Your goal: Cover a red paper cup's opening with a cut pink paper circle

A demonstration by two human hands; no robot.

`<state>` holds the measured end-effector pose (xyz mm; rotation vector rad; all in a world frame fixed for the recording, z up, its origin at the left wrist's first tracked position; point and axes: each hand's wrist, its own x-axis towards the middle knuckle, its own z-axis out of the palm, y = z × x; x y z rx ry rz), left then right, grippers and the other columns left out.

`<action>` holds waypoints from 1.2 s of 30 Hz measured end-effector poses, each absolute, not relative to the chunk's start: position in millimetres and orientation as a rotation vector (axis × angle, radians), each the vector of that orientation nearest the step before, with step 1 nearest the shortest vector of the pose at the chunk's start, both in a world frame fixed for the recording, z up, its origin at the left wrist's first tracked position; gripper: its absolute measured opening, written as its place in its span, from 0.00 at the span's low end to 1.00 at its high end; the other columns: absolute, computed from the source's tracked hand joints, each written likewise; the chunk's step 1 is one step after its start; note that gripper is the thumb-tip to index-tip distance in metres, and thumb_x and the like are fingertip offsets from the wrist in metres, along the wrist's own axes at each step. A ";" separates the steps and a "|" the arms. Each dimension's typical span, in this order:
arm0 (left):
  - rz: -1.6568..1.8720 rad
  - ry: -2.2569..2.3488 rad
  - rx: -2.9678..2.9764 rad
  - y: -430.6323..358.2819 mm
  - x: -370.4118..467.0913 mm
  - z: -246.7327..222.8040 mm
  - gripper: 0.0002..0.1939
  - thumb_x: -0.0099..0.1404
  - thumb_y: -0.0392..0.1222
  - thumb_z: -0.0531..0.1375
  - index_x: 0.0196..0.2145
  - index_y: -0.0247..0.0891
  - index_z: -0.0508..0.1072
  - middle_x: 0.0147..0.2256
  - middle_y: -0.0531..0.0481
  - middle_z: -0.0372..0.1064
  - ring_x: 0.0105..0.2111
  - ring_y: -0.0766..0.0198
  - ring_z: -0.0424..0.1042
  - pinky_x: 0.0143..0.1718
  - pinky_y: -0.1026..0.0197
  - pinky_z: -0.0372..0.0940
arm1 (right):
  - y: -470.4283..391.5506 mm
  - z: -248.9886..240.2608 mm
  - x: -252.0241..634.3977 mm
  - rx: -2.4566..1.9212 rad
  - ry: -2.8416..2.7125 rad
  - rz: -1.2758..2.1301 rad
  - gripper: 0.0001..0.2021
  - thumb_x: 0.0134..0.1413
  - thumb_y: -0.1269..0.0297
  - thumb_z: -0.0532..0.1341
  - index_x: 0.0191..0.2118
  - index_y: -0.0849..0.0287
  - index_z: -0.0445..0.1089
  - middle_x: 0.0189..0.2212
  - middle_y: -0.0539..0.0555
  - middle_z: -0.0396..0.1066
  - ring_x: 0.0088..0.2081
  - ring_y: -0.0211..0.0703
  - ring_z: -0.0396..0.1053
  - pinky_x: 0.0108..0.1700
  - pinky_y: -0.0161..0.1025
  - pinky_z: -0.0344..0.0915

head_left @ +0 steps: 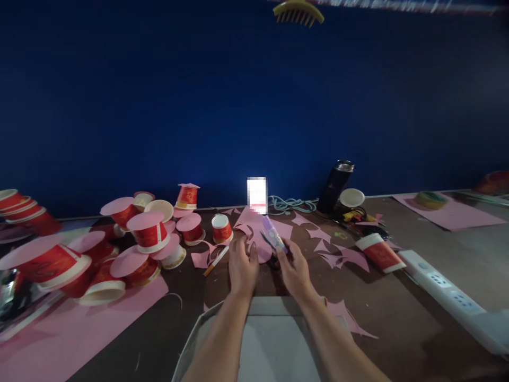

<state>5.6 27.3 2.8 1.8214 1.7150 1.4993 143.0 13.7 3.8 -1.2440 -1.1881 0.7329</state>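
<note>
My right hand (293,266) is closed round a purple glue stick (272,231), which slants up and to the left. Beside it, my left hand (242,265) rests low over the table, thumb apart from the fingers, with nothing visible in it. A round pink paper piece (261,251) lies between the two hands. Close to my left hand are a small red paper cup (221,230) and a pen-like stick (216,262). Some dark object under the right fingers is mostly hidden.
Red paper cups topped with pink discs (148,233) crowd the left, by a pink sheet (123,329). Pink scraps (350,257), a tipped cup (379,252), a power strip (445,286), a black flask (334,188) and tape (430,200) lie right. A pale box (282,339) sits near me.
</note>
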 end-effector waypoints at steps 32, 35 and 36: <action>1.043 1.886 1.724 19.1 12.5 15.3 0.26 0.67 0.52 0.43 0.30 0.35 0.74 0.25 0.38 0.70 0.27 0.55 0.70 0.31 0.59 0.59 | 14.7 14.8 127.8 -1.054 -0.727 1.067 0.19 0.47 0.46 0.62 0.31 0.60 0.70 0.15 0.45 0.63 0.18 0.34 0.62 0.24 0.33 0.62; 1.152 2.002 1.639 24.5 2.5 13.7 0.23 0.67 0.49 0.44 0.38 0.32 0.74 0.26 0.36 0.70 0.31 0.53 0.71 0.33 0.59 0.60 | 24.1 21.9 152.2 -1.016 -0.474 0.887 0.20 0.47 0.43 0.60 0.27 0.57 0.65 0.14 0.43 0.59 0.16 0.32 0.59 0.24 0.33 0.64; 1.184 2.019 1.564 26.1 -0.6 13.8 0.23 0.68 0.49 0.44 0.39 0.31 0.73 0.28 0.35 0.70 0.33 0.53 0.71 0.34 0.59 0.60 | 27.1 23.4 160.6 -0.971 -0.400 0.836 0.20 0.47 0.42 0.59 0.27 0.57 0.64 0.14 0.42 0.60 0.17 0.32 0.59 0.25 0.33 0.65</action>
